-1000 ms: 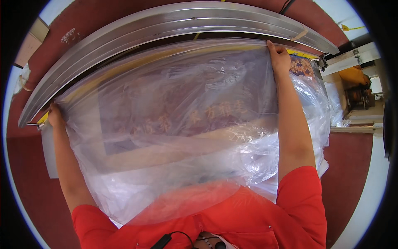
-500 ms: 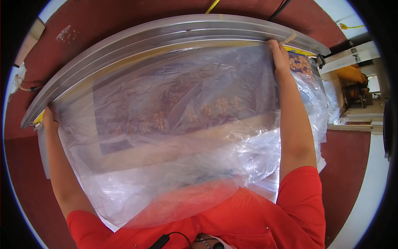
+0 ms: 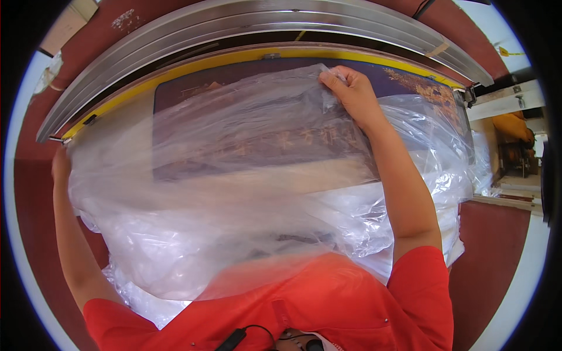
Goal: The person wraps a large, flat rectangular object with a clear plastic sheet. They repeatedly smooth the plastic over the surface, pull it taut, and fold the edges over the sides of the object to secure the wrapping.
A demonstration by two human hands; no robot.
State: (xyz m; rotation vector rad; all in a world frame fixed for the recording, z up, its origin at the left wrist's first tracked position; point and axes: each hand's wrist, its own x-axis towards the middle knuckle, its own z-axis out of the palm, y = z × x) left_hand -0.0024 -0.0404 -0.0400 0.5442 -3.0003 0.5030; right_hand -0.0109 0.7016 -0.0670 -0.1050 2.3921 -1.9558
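A large clear plastic sheet point(image 3: 252, 205) stretches between my hands and hangs down over my red shirt. Its upper right corner is pinched between the thumb and fingers of my right hand point(image 3: 354, 96). My left hand point(image 3: 61, 164), blurred, is closed at the sheet's left edge; its fingertips are hard to make out. Through the film shows a dark panel point(image 3: 404, 82) with gold-coloured print, lying on a pale surface. More crumpled clear plastic point(image 3: 433, 158) lies to the right, under my right forearm.
Beyond the panel runs a yellow-edged strip point(image 3: 228, 63) on the machine's bed. A long curved-looking metal bar point(image 3: 281, 20) spans the far side, with a dark gap before it. White machine parts point(image 3: 497, 98) stand at the right, over red floor point(image 3: 492, 245).
My right hand has moved left, carrying its corner of the sheet away from the bar. My left hand has shifted slightly outward. A gap between bar and strip and more of the panel now show.
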